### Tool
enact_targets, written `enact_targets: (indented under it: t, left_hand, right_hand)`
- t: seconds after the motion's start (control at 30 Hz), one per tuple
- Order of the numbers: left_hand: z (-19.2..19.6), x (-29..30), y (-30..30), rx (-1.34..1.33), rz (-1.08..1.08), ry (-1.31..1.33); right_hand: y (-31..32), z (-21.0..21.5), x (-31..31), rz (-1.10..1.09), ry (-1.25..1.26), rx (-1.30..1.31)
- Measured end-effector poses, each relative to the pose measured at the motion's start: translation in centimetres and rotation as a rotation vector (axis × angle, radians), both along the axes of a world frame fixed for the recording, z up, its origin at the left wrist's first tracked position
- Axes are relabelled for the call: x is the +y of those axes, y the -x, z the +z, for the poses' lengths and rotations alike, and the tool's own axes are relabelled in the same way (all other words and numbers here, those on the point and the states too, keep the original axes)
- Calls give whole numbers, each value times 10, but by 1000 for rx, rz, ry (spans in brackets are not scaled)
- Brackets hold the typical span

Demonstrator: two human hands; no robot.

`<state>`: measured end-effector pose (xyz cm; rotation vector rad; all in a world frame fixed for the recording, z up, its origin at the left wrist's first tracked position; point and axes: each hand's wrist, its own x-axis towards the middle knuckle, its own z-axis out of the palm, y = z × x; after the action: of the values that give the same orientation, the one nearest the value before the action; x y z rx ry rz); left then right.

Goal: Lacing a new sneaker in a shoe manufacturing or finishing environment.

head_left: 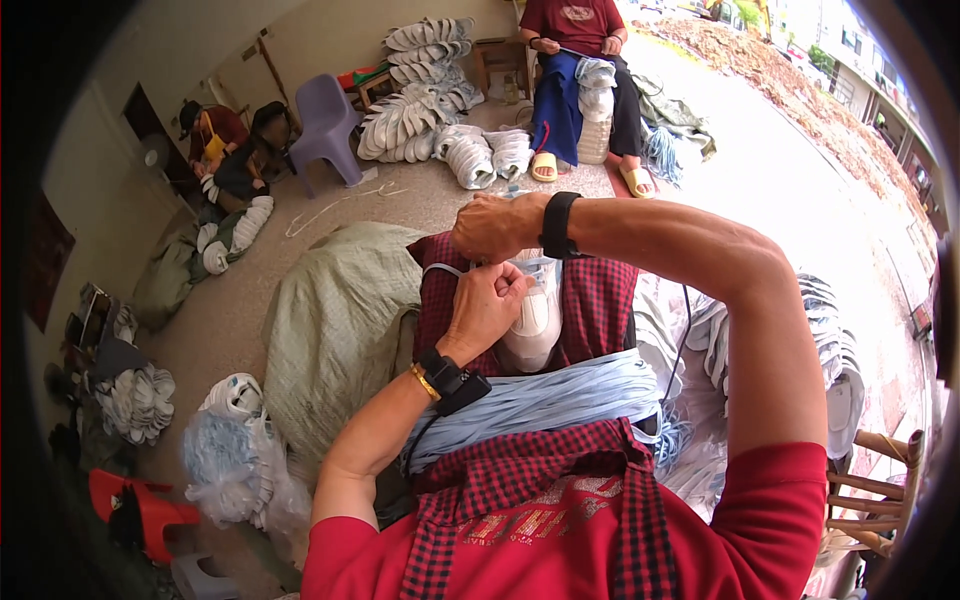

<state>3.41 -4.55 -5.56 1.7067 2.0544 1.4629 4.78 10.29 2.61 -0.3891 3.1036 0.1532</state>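
The view looks from the wearer's head, from the left of two cameras side by side, facing down and forward over the shirt (pixel 740 520). The left hand (pixel 485 310) and right hand (pixel 500 226) are close, near the middle. Farther off come the floor (pixel 228 320), a seated person (pixel 627 105) and the wall (pixel 230 40). Straight edges bend toward the dark rim.

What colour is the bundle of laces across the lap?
Pale blue laces, best seen in the head view.
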Motion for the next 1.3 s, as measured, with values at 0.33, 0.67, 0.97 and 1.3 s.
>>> enact_targets:
  t: [0.33,0.67,0.97,1.3]
  left_hand:
    - [2,-9,13,-112,36,-8]
    - [2,-15,44,252,190,-247]
    - [-4,-7,62,370,12,-122]
    - [13,-32,77,515,8,-78]
  right_hand:
    - [11,-10,14,-173,280,-74]
    - [-111,12,30,-396,746,409]
    - [-144,-54,33,-213,404,393]
    - [-179,-45,52,-341,620,302]
